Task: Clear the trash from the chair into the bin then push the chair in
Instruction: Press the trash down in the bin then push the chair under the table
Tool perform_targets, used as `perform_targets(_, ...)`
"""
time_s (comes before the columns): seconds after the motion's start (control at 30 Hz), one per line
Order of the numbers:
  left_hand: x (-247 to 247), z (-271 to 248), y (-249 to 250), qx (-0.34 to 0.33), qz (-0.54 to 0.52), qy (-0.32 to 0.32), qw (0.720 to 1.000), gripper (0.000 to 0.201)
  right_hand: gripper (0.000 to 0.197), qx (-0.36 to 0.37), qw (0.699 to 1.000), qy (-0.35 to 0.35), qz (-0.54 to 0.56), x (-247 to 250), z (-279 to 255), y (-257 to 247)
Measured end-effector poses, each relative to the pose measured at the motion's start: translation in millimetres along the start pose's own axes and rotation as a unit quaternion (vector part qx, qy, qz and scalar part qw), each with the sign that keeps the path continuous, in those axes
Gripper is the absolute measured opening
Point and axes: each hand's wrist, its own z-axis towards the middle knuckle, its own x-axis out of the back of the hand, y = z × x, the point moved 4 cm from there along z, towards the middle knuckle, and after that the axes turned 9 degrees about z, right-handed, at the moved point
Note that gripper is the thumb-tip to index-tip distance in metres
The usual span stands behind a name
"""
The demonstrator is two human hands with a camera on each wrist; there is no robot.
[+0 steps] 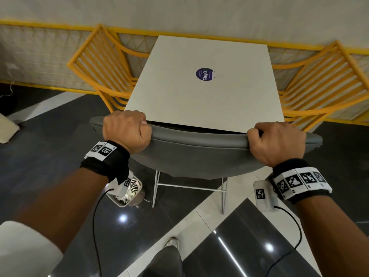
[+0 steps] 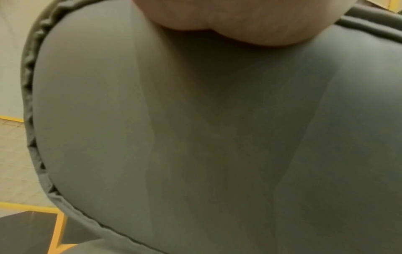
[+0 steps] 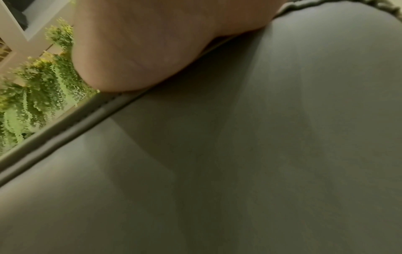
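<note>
A grey padded chair (image 1: 199, 154) on white metal legs stands with its backrest top against the near edge of the white table (image 1: 201, 96); its seat is hidden under the table. My left hand (image 1: 126, 130) grips the backrest's top edge at its left end. My right hand (image 1: 276, 141) grips the same edge at its right end. Both wrist views are filled by the grey backrest (image 2: 217, 137) (image 3: 239, 154), with the heel of each hand at the top. A small bin (image 1: 129, 191) holding crumpled trash stands on the floor under my left wrist.
Yellow slatted chairs stand at the table's left side (image 1: 101, 62) and right side (image 1: 323, 80). A yellow-framed mesh barrier (image 1: 40, 54) runs behind. A round purple sticker (image 1: 204, 74) lies on the tabletop. My shoe (image 1: 171, 242) rests on the dark and white floor.
</note>
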Motion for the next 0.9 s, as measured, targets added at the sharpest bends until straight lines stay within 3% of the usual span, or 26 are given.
perform_targets(0.33, 4, -12, 3, 0.001, 0.007, 0.019, 1.000, 0.039, 0.040, 0.001, 1.000, -0.004, 0.007, 2, -8, -1)
perform_targets(0.7, 29, -46, 7, 0.025, -0.011, -0.022, 0.999, 0.040, 0.044, 0.006, 0.998, -0.057, 0.041, 17, -42, -17)
perform_targets(0.9, 25, -134, 10, 0.024, -0.102, -0.034, 0.994, 0.057, 0.051, 0.032, 0.986, -0.053, 0.151, 19, -119, -29)
